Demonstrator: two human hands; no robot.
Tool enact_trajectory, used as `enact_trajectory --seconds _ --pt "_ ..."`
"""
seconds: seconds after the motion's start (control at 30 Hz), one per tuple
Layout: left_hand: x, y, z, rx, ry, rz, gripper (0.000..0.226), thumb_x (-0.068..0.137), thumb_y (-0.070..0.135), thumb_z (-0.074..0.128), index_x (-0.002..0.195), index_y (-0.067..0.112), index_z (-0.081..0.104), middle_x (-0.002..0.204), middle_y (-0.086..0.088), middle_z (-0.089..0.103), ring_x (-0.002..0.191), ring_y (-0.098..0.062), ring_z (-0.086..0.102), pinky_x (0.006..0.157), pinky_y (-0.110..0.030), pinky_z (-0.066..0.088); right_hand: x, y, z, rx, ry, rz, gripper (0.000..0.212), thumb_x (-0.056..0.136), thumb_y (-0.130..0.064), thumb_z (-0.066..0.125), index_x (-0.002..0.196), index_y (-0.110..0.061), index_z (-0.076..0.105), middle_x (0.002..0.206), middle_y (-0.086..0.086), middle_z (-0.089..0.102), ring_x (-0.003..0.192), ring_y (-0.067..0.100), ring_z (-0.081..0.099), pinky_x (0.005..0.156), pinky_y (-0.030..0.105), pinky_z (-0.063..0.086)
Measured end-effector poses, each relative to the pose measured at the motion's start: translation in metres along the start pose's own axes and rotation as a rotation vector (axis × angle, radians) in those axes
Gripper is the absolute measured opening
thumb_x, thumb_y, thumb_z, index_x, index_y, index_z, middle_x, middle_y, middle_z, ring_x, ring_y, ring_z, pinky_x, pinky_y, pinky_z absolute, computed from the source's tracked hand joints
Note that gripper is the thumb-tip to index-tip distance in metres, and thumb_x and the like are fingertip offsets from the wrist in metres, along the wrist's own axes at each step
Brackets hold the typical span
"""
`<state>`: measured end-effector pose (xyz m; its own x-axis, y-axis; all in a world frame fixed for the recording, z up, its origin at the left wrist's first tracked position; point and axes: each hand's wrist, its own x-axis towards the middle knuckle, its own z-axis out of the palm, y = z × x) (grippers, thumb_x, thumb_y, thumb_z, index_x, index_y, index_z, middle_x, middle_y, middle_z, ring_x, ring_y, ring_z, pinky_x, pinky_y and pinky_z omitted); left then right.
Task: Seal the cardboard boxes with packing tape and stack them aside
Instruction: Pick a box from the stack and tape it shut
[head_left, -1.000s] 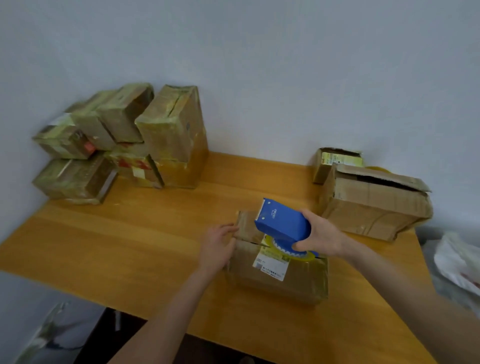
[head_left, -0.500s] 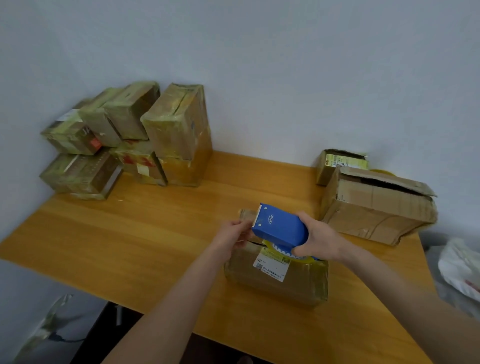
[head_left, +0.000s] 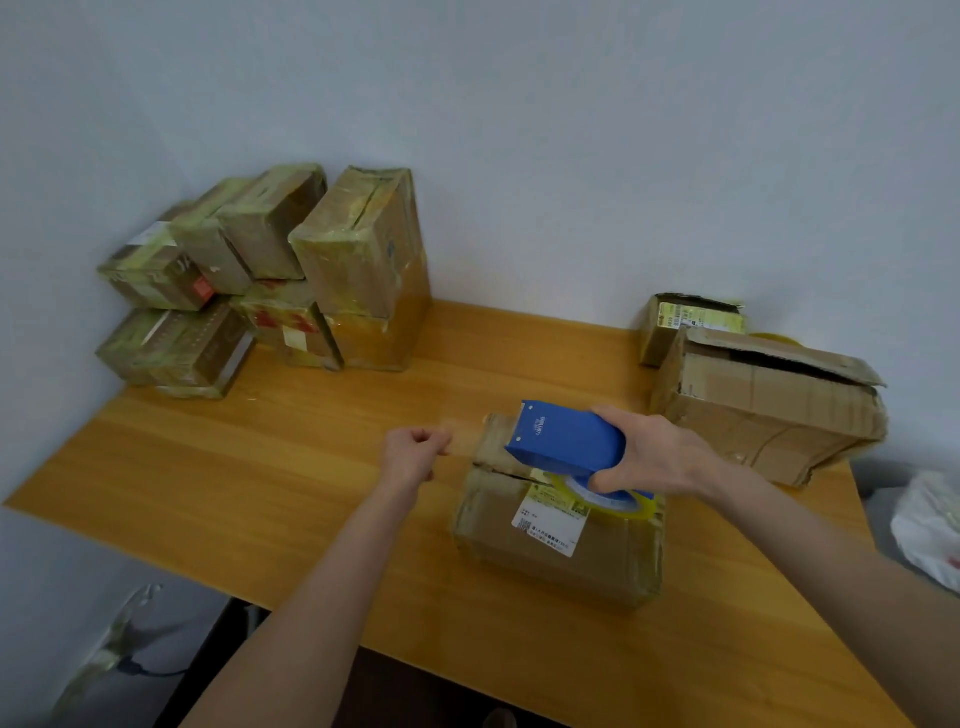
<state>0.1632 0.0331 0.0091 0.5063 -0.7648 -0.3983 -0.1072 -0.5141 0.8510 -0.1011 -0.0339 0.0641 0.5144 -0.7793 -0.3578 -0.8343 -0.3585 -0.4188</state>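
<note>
Brown cardboard box with a white shipping label (head_left: 558, 540) sits near the front edge of the orange wooden table (head_left: 260, 483), top seam gapped; bare tabletop open to its left. Right hand (head_left: 657, 452) wrapped around the blue tape dispenser (head_left: 563, 441), resting on the box top, yellowish roll underneath. Left hand (head_left: 415, 452) just left of the box, fingers pinched shut on a clear tape strip (head_left: 467, 441) stretched from the dispenser. Right rear: crumpled open carton (head_left: 763, 405), small labelled box (head_left: 685, 325) behind it, contents not visible. Far left corner: stack of taped boxes (head_left: 270, 280) against the wall.
</note>
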Motion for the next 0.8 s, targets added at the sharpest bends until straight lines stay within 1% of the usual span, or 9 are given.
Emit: enact_trajectory --seconds 0.1,0.33,0.43,0.5,0.57,0.63,0.67,0.73,0.8 --pt "0.005 -0.017 -0.008 0.060 0.025 -0.010 0.031 0.093 0.024 0.062 0.069 0.006 0.060 0.060 -0.002 0.050 0.054 -0.018 0.040 0.052 -0.030 0.038 -0.008 0.011 -0.004 -0.057 -0.048 0.045 0.078 0.073 -0.049 0.071 0.139 -0.037 0.032 0.108 -0.005 0.057 0.092 0.019 0.060 0.076 0.040 0.056" --pt "0.018 -0.036 0.007 0.242 0.093 0.030 0.035 0.094 0.028 0.061 0.062 0.013 0.060 0.060 -0.004 0.058 0.050 -0.018 0.046 0.056 -0.032 0.043 -0.011 0.006 0.011 -0.115 -0.019 0.043 0.074 0.075 -0.048 0.070 0.136 -0.035 0.030 0.101 -0.005 0.056 0.084 0.017 0.058 0.065 0.033 0.054" --pt "0.023 -0.043 0.013 0.388 0.081 0.050 0.032 0.094 0.028 0.059 0.066 0.015 0.062 0.072 -0.006 0.067 0.056 -0.018 0.052 0.061 -0.034 0.048 -0.009 0.004 0.015 -0.113 -0.009 0.045 0.071 0.076 -0.048 0.069 0.135 -0.034 0.032 0.100 -0.004 0.058 0.084 0.017 0.059 0.064 0.032 0.053" --pt "0.025 -0.050 0.019 0.437 0.030 0.059 0.029 0.095 0.032 0.057 0.075 0.013 0.066 0.084 -0.007 0.071 0.062 -0.017 0.056 0.064 -0.034 0.051 -0.008 0.003 0.018 -0.109 -0.003 0.042 0.069 0.076 -0.047 0.069 0.134 -0.033 0.033 0.099 -0.005 0.057 0.083 0.016 0.058 0.060 0.027 0.048" --pt "0.024 -0.054 0.025 0.484 -0.037 0.083 0.031 0.097 0.038 0.053 0.099 0.013 0.070 0.083 -0.002 0.070 0.064 -0.015 0.059 0.064 -0.034 0.052 -0.009 0.003 0.019 -0.105 -0.002 0.045 0.068 0.077 -0.047 0.069 0.133 -0.033 0.033 0.097 -0.005 0.056 0.081 0.015 0.057 0.056 0.023 0.042" --pt "0.022 -0.053 0.027 0.643 -0.083 0.124 0.042 0.098 0.042 0.048 0.135 0.021 0.052 0.092 -0.005 0.067 0.070 -0.016 0.060 0.061 -0.032 0.050 -0.009 0.003 0.020 -0.098 -0.011 0.052 0.069 0.077 -0.046 0.069 0.134 -0.033 0.032 0.097 -0.005 0.056 0.081 0.015 0.057 0.055 0.023 0.041" --pt "0.023 -0.052 0.026 0.735 -0.078 0.121 0.052 0.098 0.043 0.046 0.145 0.024 0.038 0.109 -0.010 0.063 0.080 -0.020 0.062 0.065 -0.032 0.049 -0.008 0.004 0.020 -0.093 -0.013 0.056 0.069 0.077 -0.046 0.069 0.134 -0.033 0.032 0.098 -0.004 0.057 0.082 0.015 0.057 0.056 0.023 0.042" --pt "0.019 -0.048 0.019 0.824 -0.003 0.134 0.056 0.098 0.041 0.047 0.149 0.026 0.029 0.141 -0.014 0.042 0.103 -0.023 0.059 0.077 -0.031 0.047 -0.008 0.003 0.021 -0.088 -0.005 0.053 0.071 0.077 -0.048 0.070 0.135 -0.032 0.033 0.100 -0.004 0.057 0.084 0.015 0.058 0.060 0.025 0.046" --pt "0.006 -0.045 0.016 0.813 0.088 0.409 0.049 0.099 0.030 0.049 0.146 0.019 0.038 0.146 -0.008 0.039 0.114 -0.017 0.054 0.084 -0.021 0.043 -0.007 0.003 0.019 -0.075 0.016 0.043 0.074 0.076 -0.053 0.071 0.136 -0.032 0.033 0.104 -0.005 0.056 0.088 0.016 0.057 0.068 0.028 0.050"
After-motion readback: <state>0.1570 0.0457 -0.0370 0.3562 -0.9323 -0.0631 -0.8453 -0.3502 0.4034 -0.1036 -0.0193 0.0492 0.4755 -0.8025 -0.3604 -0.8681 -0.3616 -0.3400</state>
